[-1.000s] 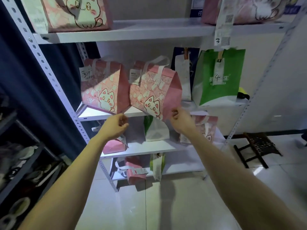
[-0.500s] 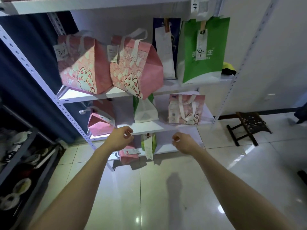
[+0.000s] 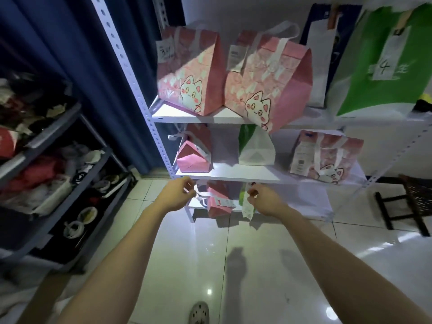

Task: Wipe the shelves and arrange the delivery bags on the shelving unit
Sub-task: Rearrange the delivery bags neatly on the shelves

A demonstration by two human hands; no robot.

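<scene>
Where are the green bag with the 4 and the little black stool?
green bag (image 3: 374, 94): head view, on its green front below the tag.
black stool (image 3: 418, 195): head view, on its seat near the right edge.

A handwritten "4" is read on the white tag (image 3: 385, 64) clipped to the green bag (image 3: 374, 94) at the far right, with the character "生" printed beside it. On the paper tag (image 3: 165, 51) of the left pink cat bag (image 3: 194, 73), "3-1" is made out. Other labels are too blurred.
</scene>
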